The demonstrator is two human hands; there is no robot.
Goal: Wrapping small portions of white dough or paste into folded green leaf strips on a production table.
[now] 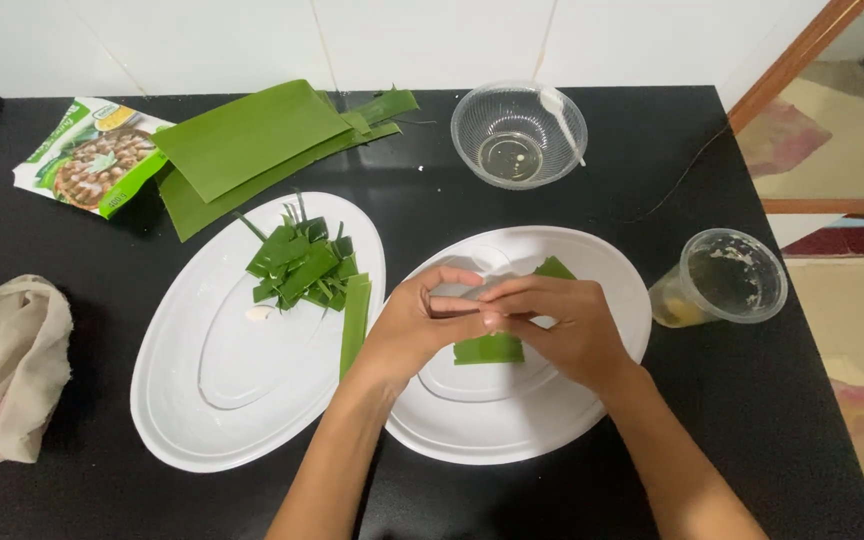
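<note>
From the head view I see my left hand point(414, 325) and right hand point(560, 325) pinched together on a green leaf strip point(492, 347) over the right white plate point(612, 270), perhaps around a pale lump

Green leaf strips point(304, 268) on white oval plates point(202, 400), black table point(652, 180), beige cloth point(7, 365).

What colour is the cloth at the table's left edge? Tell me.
Beige, a crumpled cloth; the head view shows it best.
</note>
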